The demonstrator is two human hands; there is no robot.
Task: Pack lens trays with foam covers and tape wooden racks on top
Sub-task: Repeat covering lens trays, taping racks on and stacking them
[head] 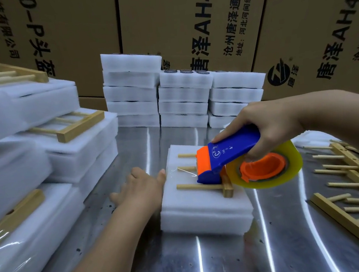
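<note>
– Two hands; what are the left hand's [143, 187] fingers doing?
– They lie straight and close together, pointing away from the person. The thumb touches the top left edge of the foam pack [203, 207]. The hand is palm down, low beside the pack's left side. The forearm comes in from the near left.
– And the right hand [265, 124]?
– Its fingers are curled round the blue dispenser [229, 155], with the forefinger stretched along the top toward the orange nose. The wrist is bent down, and the arm enters from the right edge.
– Where does the dispenser sit?
– Its nose is down on the rack [187, 186], which lies on top of the pack. The yellowish roll [284, 166] hangs over the pack's right side.
– Where is the pack?
– In the middle of the steel worktop [227, 261]. Loose racks [353, 178] lie along the right edge, packs with racks on top [77, 131] are stacked on the left, and foam stacks [182, 97] stand at the back before cartons [187, 28].
</note>
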